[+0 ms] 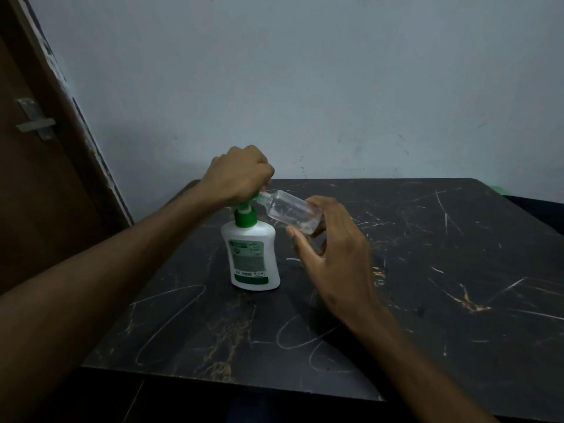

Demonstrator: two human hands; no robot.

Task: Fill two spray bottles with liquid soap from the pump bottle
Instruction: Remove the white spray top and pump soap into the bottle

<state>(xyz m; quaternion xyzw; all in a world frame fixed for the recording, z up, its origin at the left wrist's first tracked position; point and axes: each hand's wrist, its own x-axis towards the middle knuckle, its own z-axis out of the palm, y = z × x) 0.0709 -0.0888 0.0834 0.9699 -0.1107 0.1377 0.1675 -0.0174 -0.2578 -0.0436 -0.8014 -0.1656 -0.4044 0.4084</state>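
A person's left hand is curling over the green pump head of a white pump bottle, which is standing upright on a scratched dark table against a pale wall. The right hand is gripping the base of a clear spray bottle between thumb and fingers, holding it tilted above the table, its open neck touching the pump's spout. A little clear liquid is sitting at the bottle's low end. A brown door with a metal latch is standing at left.
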